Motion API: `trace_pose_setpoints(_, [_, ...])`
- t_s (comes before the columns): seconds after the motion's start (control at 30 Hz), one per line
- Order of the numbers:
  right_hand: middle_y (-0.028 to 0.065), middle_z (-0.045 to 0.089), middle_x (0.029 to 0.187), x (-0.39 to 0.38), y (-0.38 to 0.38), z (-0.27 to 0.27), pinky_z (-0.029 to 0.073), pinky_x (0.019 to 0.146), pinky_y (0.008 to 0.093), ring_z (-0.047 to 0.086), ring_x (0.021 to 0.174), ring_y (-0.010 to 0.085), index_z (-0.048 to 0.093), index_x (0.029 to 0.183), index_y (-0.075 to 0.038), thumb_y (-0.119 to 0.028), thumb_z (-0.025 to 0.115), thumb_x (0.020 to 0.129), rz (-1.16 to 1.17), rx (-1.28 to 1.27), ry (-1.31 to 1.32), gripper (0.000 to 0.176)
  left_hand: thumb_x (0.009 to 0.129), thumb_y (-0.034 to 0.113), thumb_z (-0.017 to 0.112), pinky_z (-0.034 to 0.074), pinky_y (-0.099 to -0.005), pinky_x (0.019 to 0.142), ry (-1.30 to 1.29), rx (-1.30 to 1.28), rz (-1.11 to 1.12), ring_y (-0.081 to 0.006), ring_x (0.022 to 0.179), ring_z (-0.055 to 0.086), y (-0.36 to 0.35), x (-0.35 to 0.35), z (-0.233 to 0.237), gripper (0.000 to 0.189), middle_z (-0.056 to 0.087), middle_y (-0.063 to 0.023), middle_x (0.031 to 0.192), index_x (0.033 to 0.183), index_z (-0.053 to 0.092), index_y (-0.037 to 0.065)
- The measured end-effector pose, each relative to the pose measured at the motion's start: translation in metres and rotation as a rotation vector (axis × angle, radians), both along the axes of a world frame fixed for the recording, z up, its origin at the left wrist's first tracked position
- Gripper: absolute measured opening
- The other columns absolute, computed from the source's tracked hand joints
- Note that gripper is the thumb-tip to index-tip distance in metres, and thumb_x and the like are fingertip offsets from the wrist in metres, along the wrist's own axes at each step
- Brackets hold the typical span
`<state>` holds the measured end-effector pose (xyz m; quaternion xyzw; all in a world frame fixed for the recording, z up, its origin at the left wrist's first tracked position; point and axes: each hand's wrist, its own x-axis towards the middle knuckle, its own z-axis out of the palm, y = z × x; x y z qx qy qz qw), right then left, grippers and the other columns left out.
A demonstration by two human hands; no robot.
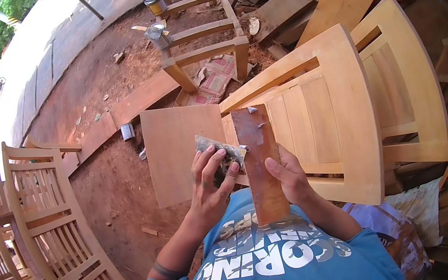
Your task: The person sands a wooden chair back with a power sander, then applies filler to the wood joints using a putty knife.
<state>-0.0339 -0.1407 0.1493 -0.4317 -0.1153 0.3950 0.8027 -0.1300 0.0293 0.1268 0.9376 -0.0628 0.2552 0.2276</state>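
My left hand (pixel 211 179) is closed around a putty knife (pixel 218 146) with a smeared, wide blade. The blade's right corner meets the left edge of a brown wooden board (pixel 264 186). My right hand (pixel 288 175) grips that board along its right side, with the thumb on its face, and holds it upright in front of my chest. A pale grey smear of putty (pixel 254 119) sits near the board's top end. Just beyond my hands are a flat wooden panel (pixel 173 147) and a pale wooden panelled frame (pixel 343 122).
A second panelled frame (pixel 409 83) stands behind the first. Slatted wooden furniture (pixel 65 239) lines the left. Ahead, a wooden frame (pixel 205 56) carries open cans (pixel 155 4). A small can (pixel 128 132) stands on the dirt. Scrap boards (pixel 296 1) pile up at the right.
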Motion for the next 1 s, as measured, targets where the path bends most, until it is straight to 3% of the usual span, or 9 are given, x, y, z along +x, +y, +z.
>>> trace_pose_setpoints(0.07, [0.0077, 0.054, 0.115, 0.002, -0.012, 0.005, 0.041, 0.09, 0.0269, 0.052, 0.103, 0.0122, 0.037, 0.127, 0.002, -0.018, 0.044, 0.096, 0.027, 0.014, -0.018, 0.037, 0.067, -0.005, 0.066, 0.036, -0.0532, 0.099, 0.149, 0.081, 0.05, -0.0392, 0.119, 0.041, 0.004, -0.004, -0.006, 0.053, 0.042, -0.0171, 0.127, 0.116, 0.053, 0.011])
trace_pose_setpoints(0.17, [0.0078, 0.055, 0.112, 0.006, -0.014, 0.009, 0.042, 0.088, 0.0262, 0.053, 0.1, 0.0118, 0.038, 0.127, 0.003, -0.018, 0.043, 0.096, -0.045, -0.077, -0.153, 0.037, 0.065, -0.008, 0.066, 0.037, -0.0517, 0.098, 0.125, -0.108, 0.006, -0.0407, 0.12, 0.04, 0.012, -0.013, -0.002, 0.057, 0.042, -0.0178, 0.127, 0.118, 0.052, 0.01])
trace_pose_setpoints(0.27, [0.0093, 0.058, 0.106, 0.006, -0.012, 0.006, 0.043, 0.084, 0.0269, 0.054, 0.096, 0.0125, 0.041, 0.122, 0.003, -0.02, 0.044, 0.096, -0.067, -0.151, -0.17, 0.035, 0.066, -0.017, 0.058, 0.043, -0.0461, 0.094, 0.115, -0.247, 0.022, -0.0402, 0.114, 0.048, 0.007, -0.001, 0.061, 0.056, 0.048, -0.0187, 0.122, 0.117, 0.052, 0.007])
trace_pose_setpoints(0.4, [0.0146, 0.06, 0.093, 0.006, -0.013, -0.005, 0.045, 0.076, 0.0319, 0.059, 0.088, 0.0194, 0.046, 0.111, 0.004, -0.019, 0.043, 0.096, -0.02, -0.361, -0.492, 0.028, 0.07, -0.017, 0.054, 0.046, -0.0428, 0.09, 0.249, -0.227, -0.007, -0.0362, 0.111, 0.053, 0.0, 0.012, 0.1, 0.052, 0.053, -0.0157, 0.119, 0.115, 0.056, 0.007])
trace_pose_setpoints(0.53, [0.0196, 0.06, 0.084, 0.002, -0.009, 0.006, 0.046, 0.069, 0.0371, 0.062, 0.079, 0.0291, 0.047, 0.105, 0.004, -0.017, 0.042, 0.095, 0.006, -0.445, -0.618, 0.024, 0.067, -0.009, 0.062, 0.042, -0.0444, 0.094, 0.352, -0.148, -0.081, -0.0368, 0.108, 0.051, -0.001, 0.021, 0.106, 0.056, 0.052, -0.0151, 0.118, 0.12, 0.054, 0.007])
trace_pose_setpoints(0.73, [0.0225, 0.059, 0.08, 0.0, -0.012, 0.016, 0.047, 0.063, 0.0408, 0.062, 0.073, 0.0367, 0.047, 0.102, 0.003, -0.013, 0.042, 0.094, 0.05, -0.523, -0.701, 0.018, 0.068, -0.016, 0.055, 0.047, -0.0411, 0.087, 0.335, -0.164, -0.032, -0.0339, 0.106, 0.055, -0.007, 0.03, 0.109, 0.053, 0.057, -0.0132, 0.115, 0.115, 0.058, 0.008])
trace_pose_setpoints(1.0, [0.0253, 0.058, 0.082, 0.005, -0.015, 0.016, 0.046, 0.062, 0.0448, 0.06, 0.074, 0.0419, 0.046, 0.103, 0.004, -0.011, 0.043, 0.093, 0.054, -0.539, -0.785, 0.018, 0.064, -0.019, 0.05, 0.047, -0.0409, 0.087, 0.522, -0.207, -0.17, -0.0349, 0.105, 0.055, -0.001, 0.038, 0.11, 0.059, 0.057, -0.0133, 0.115, 0.116, 0.058, 0.009])
